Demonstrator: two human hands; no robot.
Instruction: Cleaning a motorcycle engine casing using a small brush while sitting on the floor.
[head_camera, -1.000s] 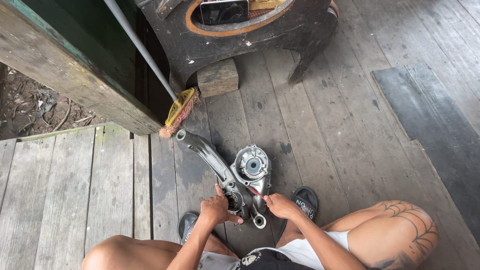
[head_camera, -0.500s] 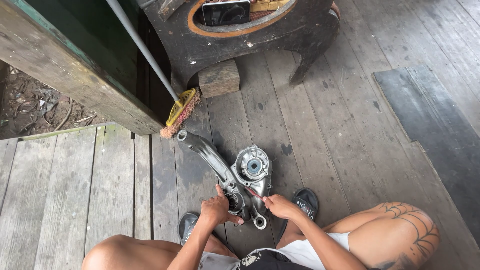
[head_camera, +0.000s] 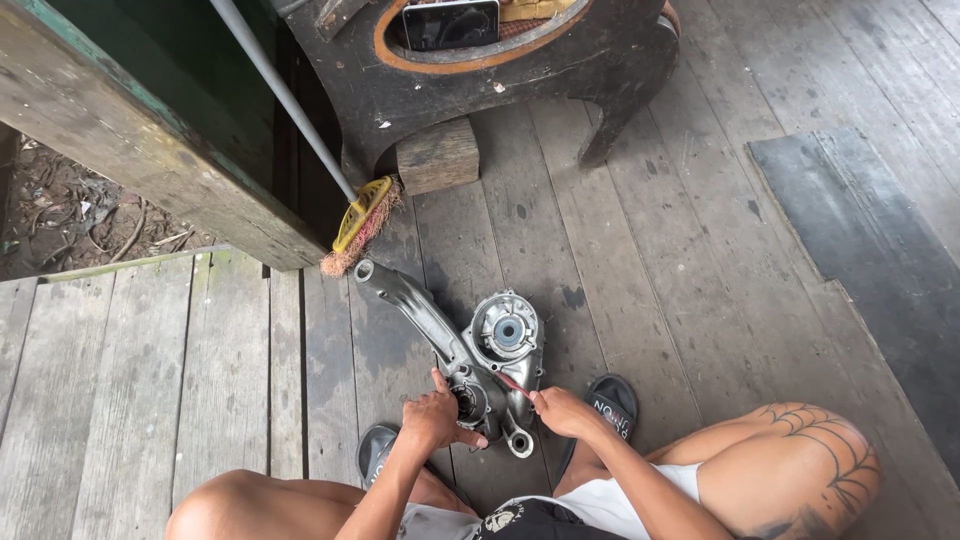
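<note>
A grey metal engine casing with a long arm and a round housing lies on the wooden plank floor between my knees. My left hand grips the casing's near end. My right hand is closed on a thin red-handled tool, whose tip points into the casing beside the round housing. Both forearms reach in from the bottom edge.
A yellow broom with a long metal handle leans at the doorway just beyond the casing. A dark wooden stool on a wood block stands behind. Black sandals are under my feet. A dark mat lies right.
The hands stay on the casing and tool with only slight shifts. The view has barely moved.
</note>
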